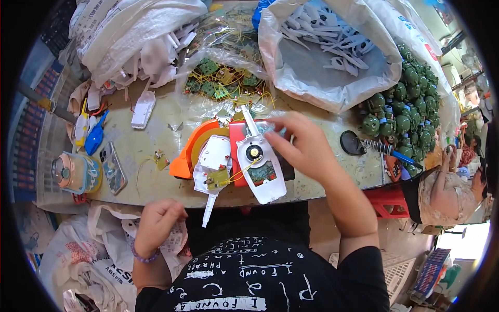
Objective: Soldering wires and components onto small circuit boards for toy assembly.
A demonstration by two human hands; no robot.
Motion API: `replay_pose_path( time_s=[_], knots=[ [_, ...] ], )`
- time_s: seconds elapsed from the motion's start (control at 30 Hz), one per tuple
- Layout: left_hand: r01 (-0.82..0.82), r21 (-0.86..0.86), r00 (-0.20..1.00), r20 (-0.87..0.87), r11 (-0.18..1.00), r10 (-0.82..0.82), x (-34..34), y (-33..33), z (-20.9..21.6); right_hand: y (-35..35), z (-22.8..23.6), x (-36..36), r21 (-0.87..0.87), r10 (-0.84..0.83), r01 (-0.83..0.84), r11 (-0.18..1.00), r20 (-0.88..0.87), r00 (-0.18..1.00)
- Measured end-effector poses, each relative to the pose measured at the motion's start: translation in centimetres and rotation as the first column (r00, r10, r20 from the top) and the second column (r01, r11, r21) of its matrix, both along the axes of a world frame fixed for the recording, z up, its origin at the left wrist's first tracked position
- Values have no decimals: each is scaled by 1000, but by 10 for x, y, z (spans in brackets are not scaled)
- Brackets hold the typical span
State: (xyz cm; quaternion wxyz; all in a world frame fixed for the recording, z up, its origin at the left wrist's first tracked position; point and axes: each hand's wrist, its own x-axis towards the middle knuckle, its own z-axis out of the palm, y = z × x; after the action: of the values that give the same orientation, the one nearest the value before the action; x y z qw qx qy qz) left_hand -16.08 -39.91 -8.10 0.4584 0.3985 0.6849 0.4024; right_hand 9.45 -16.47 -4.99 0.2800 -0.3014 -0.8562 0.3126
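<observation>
My right hand (304,145) reaches in from the right, thumb and forefinger apart, beside a white plastic shell half (267,190) with a round black speaker (254,152) in it. Small pale-blue bits show near its fingertips. Yellow wires run from that half to a green circuit board (218,179) on a second white shell half (213,153). The two halves lie across an orange tape dispenser (182,162) and a red box (239,179). Curled at the table's front edge, my left hand (158,223) touches none of these; its fingertips are hidden.
Behind lies a clear bag of wired circuit boards (223,80). A white sack of shell parts (332,93) stands at the back right, beside green moulded parts (408,109). A screwdriver (390,150) lies on the right. Left are a phone (112,167), a cup (73,171) and blue pliers (96,136).
</observation>
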Motion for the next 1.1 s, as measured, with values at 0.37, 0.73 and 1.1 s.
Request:
replay_pose_path(
  time_s=[0.37,0.73,1.1],
  knots=[
    [222,-175,391,917,959,77,43,55,-50,24,14,-79,-237,126,-50,970,321,939],
    [-125,-259,598,751,958,281,69,36,-21,-67,35,-73,705,504,-536,464,288,814],
    [-67,-166,300,937,984,179,70,36,-24,-96,-39,-49,662,571,-457,594,53,819]
  ],
)
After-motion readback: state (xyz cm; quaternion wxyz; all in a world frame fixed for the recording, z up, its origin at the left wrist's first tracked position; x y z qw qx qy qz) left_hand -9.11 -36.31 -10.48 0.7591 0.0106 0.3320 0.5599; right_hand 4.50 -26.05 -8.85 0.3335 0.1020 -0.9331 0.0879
